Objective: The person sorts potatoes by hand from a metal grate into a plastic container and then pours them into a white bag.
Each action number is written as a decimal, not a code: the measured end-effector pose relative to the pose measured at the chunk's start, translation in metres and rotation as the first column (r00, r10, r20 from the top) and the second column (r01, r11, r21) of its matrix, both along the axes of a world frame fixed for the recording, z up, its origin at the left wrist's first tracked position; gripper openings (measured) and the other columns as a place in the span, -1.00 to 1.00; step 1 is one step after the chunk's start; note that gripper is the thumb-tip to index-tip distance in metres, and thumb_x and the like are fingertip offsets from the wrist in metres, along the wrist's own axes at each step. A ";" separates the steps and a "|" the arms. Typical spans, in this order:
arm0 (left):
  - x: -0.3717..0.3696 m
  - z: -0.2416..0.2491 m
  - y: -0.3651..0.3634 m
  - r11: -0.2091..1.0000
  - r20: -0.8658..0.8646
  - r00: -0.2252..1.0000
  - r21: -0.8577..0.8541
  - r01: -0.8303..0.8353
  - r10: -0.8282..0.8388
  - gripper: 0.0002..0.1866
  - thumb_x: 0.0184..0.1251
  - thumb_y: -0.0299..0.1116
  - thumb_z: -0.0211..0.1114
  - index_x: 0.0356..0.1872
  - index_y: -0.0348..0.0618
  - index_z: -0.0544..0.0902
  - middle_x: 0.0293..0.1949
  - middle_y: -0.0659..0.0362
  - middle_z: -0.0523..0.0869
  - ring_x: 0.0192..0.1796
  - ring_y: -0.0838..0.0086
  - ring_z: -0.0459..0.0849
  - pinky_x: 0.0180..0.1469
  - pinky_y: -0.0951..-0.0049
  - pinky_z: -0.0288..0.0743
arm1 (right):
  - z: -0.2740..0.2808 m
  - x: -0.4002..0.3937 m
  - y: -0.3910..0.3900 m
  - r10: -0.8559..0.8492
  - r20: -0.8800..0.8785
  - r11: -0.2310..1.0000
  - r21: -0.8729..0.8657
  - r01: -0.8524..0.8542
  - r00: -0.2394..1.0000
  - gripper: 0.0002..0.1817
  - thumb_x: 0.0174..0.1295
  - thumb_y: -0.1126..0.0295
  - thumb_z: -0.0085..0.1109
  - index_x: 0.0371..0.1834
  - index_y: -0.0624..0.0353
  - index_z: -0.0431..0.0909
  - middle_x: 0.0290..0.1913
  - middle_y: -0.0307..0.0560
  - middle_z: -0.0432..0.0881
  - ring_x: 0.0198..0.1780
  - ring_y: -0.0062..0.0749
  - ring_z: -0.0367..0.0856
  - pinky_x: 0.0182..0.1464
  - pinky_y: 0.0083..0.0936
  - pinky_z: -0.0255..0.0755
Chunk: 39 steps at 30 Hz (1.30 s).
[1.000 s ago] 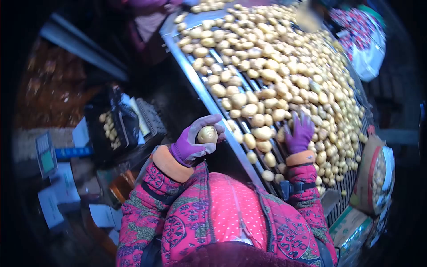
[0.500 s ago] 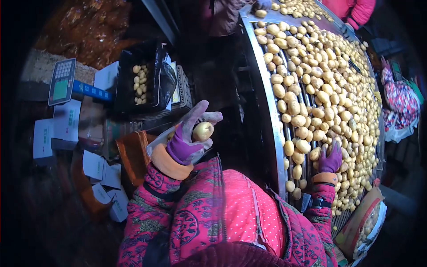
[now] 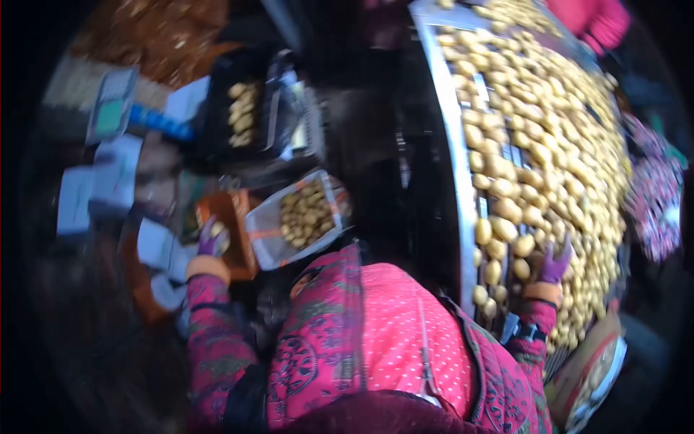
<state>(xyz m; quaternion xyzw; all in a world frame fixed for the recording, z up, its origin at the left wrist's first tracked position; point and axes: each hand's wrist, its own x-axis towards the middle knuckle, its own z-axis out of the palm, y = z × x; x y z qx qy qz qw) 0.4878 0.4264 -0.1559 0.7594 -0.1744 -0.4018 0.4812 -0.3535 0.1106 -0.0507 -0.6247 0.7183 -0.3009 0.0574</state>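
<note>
My left hand (image 3: 208,242), in a purple and grey glove, reaches out over an orange crate (image 3: 242,249) on the left. A pale potato (image 3: 220,230) shows at its fingers, which look curled round it, though motion blurs them. Beside that crate stands a white basket (image 3: 262,249) with many potatoes (image 3: 307,215) in it. My right hand (image 3: 555,264), gloved in purple, rests on the spread of potatoes (image 3: 535,152) on the metal roller table, its fingers apart. No potato is visibly gripped there.
A black-lined crate (image 3: 210,137) with several potatoes stands at the upper left, near a scale (image 3: 114,105). White boxes (image 3: 116,170) are stacked at far left. The table's metal edge (image 3: 455,145) runs along its left side. Other people's sleeves (image 3: 603,22) show beyond the table.
My left hand has swung left and down with the potato, from in front of my chest to the orange crate, uncovering the white basket. My right hand stays among the potatoes, fingers more spread.
</note>
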 end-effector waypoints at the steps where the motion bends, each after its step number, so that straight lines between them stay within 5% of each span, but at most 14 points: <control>1: 0.020 -0.024 -0.007 0.988 -0.007 0.999 0.150 0.036 -0.036 -0.44 0.32 -0.29 0.27 0.34 0.06 0.38 -0.18 0.19 0.63 -0.30 0.39 0.64 -0.27 0.37 0.56 | -0.011 -0.004 0.001 -0.041 0.090 0.997 -0.060 0.046 0.995 -0.37 0.27 0.28 0.27 0.37 0.27 0.33 0.32 0.15 0.41 0.35 -0.05 0.33 0.43 -0.22 0.16; 4: 0.034 -0.077 -0.096 0.909 0.039 0.947 0.296 0.293 -0.318 -0.46 0.42 -0.11 0.07 0.37 -0.04 0.34 -0.13 0.12 0.56 -0.18 0.35 0.58 -0.13 0.34 0.50 | 0.018 0.020 0.010 -0.114 -0.029 0.986 0.115 0.116 0.993 -0.45 0.24 0.34 0.24 0.30 0.26 0.42 0.24 0.13 0.50 0.29 -0.10 0.43 0.38 -0.24 0.26; 6: 0.020 -0.047 -0.159 0.918 0.318 0.861 0.120 0.377 -0.396 -0.45 0.36 -0.40 0.13 0.39 -0.17 0.33 0.16 0.02 0.51 0.16 0.26 0.52 0.20 0.30 0.39 | -0.004 0.032 0.016 -0.056 0.220 0.998 0.039 0.049 0.974 -0.47 0.11 0.30 0.31 0.19 0.17 0.50 0.09 0.11 0.59 0.17 0.03 0.49 0.29 -0.18 0.31; 7: 0.009 -0.022 -0.187 0.909 0.461 0.800 0.041 0.414 -0.385 -0.42 0.33 -0.55 0.16 0.39 -0.24 0.32 0.31 -0.03 0.48 0.33 0.21 0.49 0.37 0.28 0.33 | 0.016 0.047 0.022 0.061 -0.049 0.992 0.111 -0.056 0.997 -0.44 0.05 0.26 0.32 0.19 0.11 0.50 0.07 0.04 0.59 0.14 0.02 0.50 0.27 -0.15 0.32; 10: -0.169 0.092 -0.350 0.586 0.465 0.666 -0.328 0.741 -0.583 -0.45 0.33 -0.49 0.19 0.35 -0.29 0.37 0.28 -0.05 0.51 0.31 0.21 0.51 0.35 0.30 0.34 | 0.045 0.076 0.046 0.175 -0.103 0.982 0.084 -0.167 0.979 -0.39 0.06 0.14 0.30 0.23 0.04 0.48 0.18 0.04 0.55 0.20 0.02 0.47 0.31 -0.06 0.26; 13: -0.333 0.191 -0.445 0.301 0.664 0.372 -0.225 0.927 -0.648 -0.58 0.25 -0.41 0.30 0.15 -0.26 0.58 0.06 -0.02 0.65 0.11 0.27 0.65 0.17 0.35 0.50 | 0.077 0.091 0.055 0.361 -0.125 0.923 0.192 -0.334 0.924 -0.42 0.08 0.13 0.29 0.22 0.00 0.50 0.17 0.10 0.53 0.18 0.03 0.48 0.21 -0.15 0.34; 15: -0.401 0.189 -0.498 0.123 0.664 0.198 -0.158 0.980 -0.721 -0.64 0.25 -0.48 0.29 0.09 -0.22 0.62 0.03 0.04 0.70 0.08 0.33 0.68 0.17 0.38 0.50 | 0.086 0.094 0.055 0.372 0.152 0.883 0.248 -0.400 0.916 -0.45 0.10 0.14 0.28 0.19 0.04 0.52 0.07 0.11 0.54 0.11 0.03 0.49 0.15 -0.16 0.36; 17: -0.460 0.177 -0.539 0.066 0.697 0.172 -0.176 0.982 -0.696 -0.68 0.21 -0.49 0.28 0.02 -0.20 0.67 -0.06 0.07 0.74 0.00 0.32 0.71 0.13 0.37 0.54 | 0.084 0.090 0.053 0.370 0.167 0.899 0.184 -0.398 0.914 -0.48 0.14 0.15 0.25 0.18 0.06 0.53 0.04 0.10 0.57 0.11 0.02 0.49 0.16 -0.15 0.36; 21: -0.542 0.142 -0.602 0.237 0.730 0.215 -0.074 0.969 -0.649 -0.72 0.22 -0.42 0.26 -0.04 -0.09 0.72 -0.11 0.07 0.78 -0.03 0.30 0.74 0.12 0.38 0.56 | 0.084 0.072 0.040 0.281 0.228 0.930 0.174 -0.323 0.932 -0.49 0.17 0.12 0.25 0.19 0.02 0.56 0.15 0.05 0.59 0.19 -0.02 0.52 0.24 -0.16 0.35; 25: -0.591 0.137 -0.629 0.192 0.778 -0.026 0.187 0.963 -0.628 -0.65 0.23 -0.32 0.26 0.06 0.03 0.66 0.00 0.04 0.71 0.06 0.13 0.67 0.14 0.20 0.54 | 0.091 0.050 0.006 0.258 0.095 0.959 0.100 -0.267 0.962 -0.52 0.17 0.15 0.25 0.17 0.01 0.57 0.06 -0.02 0.63 0.12 -0.06 0.55 0.16 -0.18 0.39; 27: -0.610 0.133 -0.637 0.205 0.686 -0.402 0.624 0.754 -0.607 -0.59 0.27 -0.28 0.23 0.17 0.06 0.53 0.06 0.02 0.64 0.09 0.09 0.65 0.13 0.14 0.53 | 0.096 0.036 -0.012 0.242 0.074 0.961 0.123 -0.249 0.968 -0.53 0.17 0.16 0.25 0.16 0.01 0.58 0.05 -0.03 0.63 0.10 -0.06 0.55 0.15 -0.17 0.39; 29: -0.611 0.084 -0.673 0.160 0.704 -0.463 0.625 0.764 -0.539 -0.54 0.27 -0.26 0.24 0.22 0.06 0.48 0.10 0.00 0.61 0.11 0.10 0.64 0.14 0.12 0.52 | 0.095 0.027 -0.031 0.255 0.051 0.961 0.094 -0.259 0.965 -0.54 0.16 0.18 0.26 0.14 0.01 0.59 0.03 -0.02 0.63 0.08 -0.06 0.55 0.16 -0.15 0.38; 35: -0.601 0.126 -0.673 0.034 0.563 -0.438 0.640 0.768 -0.701 -0.48 0.17 -0.26 0.31 0.21 0.03 0.49 0.10 -0.03 0.61 0.17 0.11 0.60 0.19 0.17 0.50 | 0.098 0.027 -0.138 0.397 -0.006 0.915 -0.070 -0.397 0.918 -0.60 0.14 0.19 0.28 0.06 0.01 0.61 -0.10 -0.02 0.68 -0.12 -0.08 0.64 -0.11 -0.19 0.52; 39: -0.595 0.139 -0.664 -0.011 0.522 -0.495 0.680 0.733 -0.695 -0.46 0.15 -0.26 0.33 0.21 0.03 0.49 0.11 -0.03 0.60 0.18 0.11 0.59 0.20 0.18 0.49 | 0.081 0.054 -0.198 0.449 0.076 0.891 0.042 -0.452 0.890 -0.55 0.12 0.18 0.30 0.09 0.02 0.60 -0.04 0.02 0.65 -0.05 -0.06 0.64 -0.02 -0.20 0.52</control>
